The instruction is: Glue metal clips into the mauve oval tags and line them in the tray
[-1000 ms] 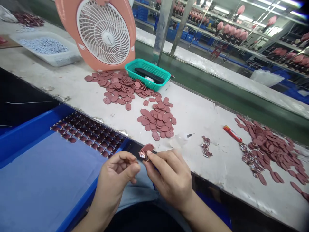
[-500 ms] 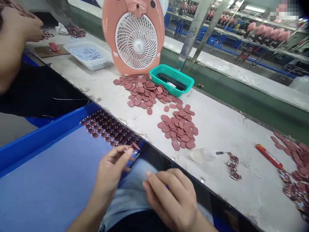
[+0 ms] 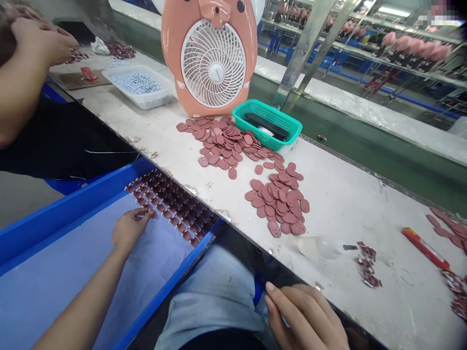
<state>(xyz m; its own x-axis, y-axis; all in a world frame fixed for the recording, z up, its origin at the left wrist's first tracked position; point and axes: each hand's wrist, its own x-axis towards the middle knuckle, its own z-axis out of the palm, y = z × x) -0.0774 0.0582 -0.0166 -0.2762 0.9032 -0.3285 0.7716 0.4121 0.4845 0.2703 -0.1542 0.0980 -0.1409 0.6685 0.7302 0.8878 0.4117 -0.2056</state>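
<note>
My left hand (image 3: pixel 129 229) is over the blue tray (image 3: pixel 58 206), its thumb and fingertips pinched on a small reddish-brown oval piece (image 3: pixel 153 213) at the near edge of the rows. Several rows of similar dark pieces with pale bits (image 3: pixel 171 199) lie on the tray's light lining. My right hand (image 3: pixel 306 318) is above my lap by the table edge. Its fingers are bent, thumb close to index fingertip; whatever it holds, if anything, is hidden. Beyond it lie a heap of flat oval pieces (image 3: pixel 279 201), a small translucent bottle with a dark tip (image 3: pixel 321 245) and small shiny parts (image 3: pixel 368 265).
A pink animal-shaped fan (image 3: pixel 171 58) stands behind another oval heap (image 3: pixel 222 143) and a green basket (image 3: pixel 266 112). Left of it is a white tub (image 3: pixel 146 99) of pale bits. A co-worker's hands (image 3: pixel 44 41) are at far left. A red packet (image 3: pixel 425 248) lies at right.
My left hand has moved left and away from me, from beside my right hand to the rows in the tray. My right hand appears lower and farther right; the view has shifted slightly.
</note>
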